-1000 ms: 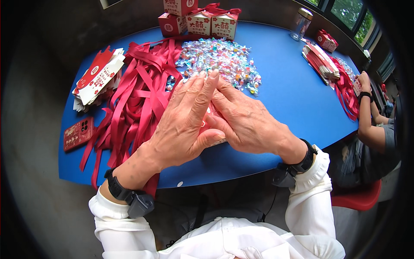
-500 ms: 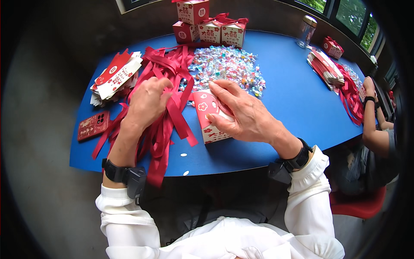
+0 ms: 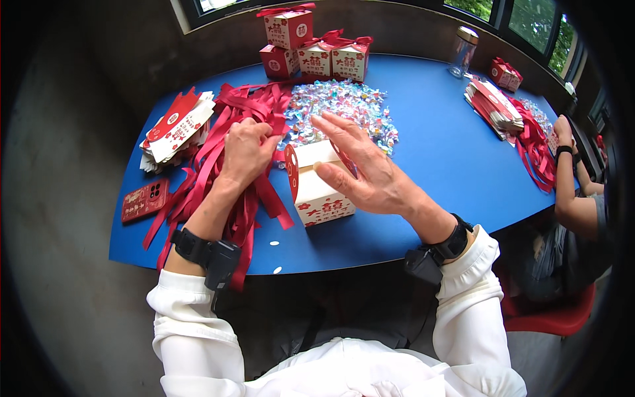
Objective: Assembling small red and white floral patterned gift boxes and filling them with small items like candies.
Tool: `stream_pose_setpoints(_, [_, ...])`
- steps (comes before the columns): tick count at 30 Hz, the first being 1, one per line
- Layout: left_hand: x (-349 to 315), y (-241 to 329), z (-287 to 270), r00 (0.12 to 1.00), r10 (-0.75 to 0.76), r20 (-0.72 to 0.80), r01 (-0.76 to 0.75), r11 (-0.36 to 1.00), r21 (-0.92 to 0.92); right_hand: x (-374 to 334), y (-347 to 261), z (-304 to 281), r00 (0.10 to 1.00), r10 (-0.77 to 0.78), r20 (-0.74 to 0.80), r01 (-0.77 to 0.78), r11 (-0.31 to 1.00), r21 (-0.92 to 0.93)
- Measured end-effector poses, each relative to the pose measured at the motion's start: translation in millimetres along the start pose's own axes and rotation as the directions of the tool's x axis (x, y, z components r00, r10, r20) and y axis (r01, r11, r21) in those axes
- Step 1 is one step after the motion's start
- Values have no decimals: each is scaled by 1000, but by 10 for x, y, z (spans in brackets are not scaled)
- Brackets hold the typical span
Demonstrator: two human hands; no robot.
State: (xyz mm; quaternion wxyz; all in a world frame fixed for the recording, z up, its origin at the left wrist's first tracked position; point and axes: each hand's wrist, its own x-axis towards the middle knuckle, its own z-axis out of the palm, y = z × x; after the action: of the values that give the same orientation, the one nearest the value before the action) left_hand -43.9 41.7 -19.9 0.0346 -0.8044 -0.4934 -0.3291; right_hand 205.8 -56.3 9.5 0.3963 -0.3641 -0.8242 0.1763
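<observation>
A small red-and-white gift box (image 3: 324, 197) stands near the middle front of the table, its red side flaps raised and its white top not fully closed. My right hand (image 3: 370, 171) is beside and over it, fingers stretched out, the thumb at the box's top edge. To the left, my left hand (image 3: 250, 153) has its fingers curled together above a heap of dark red ribbons (image 3: 215, 155); what they pinch, if anything, is hidden. Behind the box spreads a pile of candies (image 3: 344, 109) in shiny clear wrappers.
Flat folded boxes (image 3: 178, 129) and a red phone (image 3: 145, 200) lie at the left. Finished ribboned boxes (image 3: 314, 59) are stacked at the back. A glass jar (image 3: 464, 51), more flat boxes (image 3: 495, 106) and ribbons (image 3: 534, 153) are at the right, near another person's arm (image 3: 573, 192).
The red flaps of the box, folded over its top before, now stand up at the sides. My right fingers have lifted off it and straightened. My left hand has shifted slightly right.
</observation>
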Motion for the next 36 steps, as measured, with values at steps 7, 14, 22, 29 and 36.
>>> stream_pose_setpoints(7, [320,249,-368,989,-120,88,133,453,-881,66,26,-128,929,19,-369,52,982,182])
stream_pose_setpoints(14, [399,801,-461,944,328,11,-220,656,-722,109,86,-181,933,-251,-259,320,907,275])
stream_pose_setpoints(22, [436,1046,-721,929,182,321,70,768,-636,148,174,-462,906,-25,-423,243,847,472])
stream_pose_setpoints(29, [416,719,-751,923,109,370,250,560,-790,143,415,-677,718,178,-673,237,847,477])
stream_pose_setpoints(36, [425,691,-622,955,20,295,236,551,-800,168,563,-672,743,352,-569,-117,906,408])
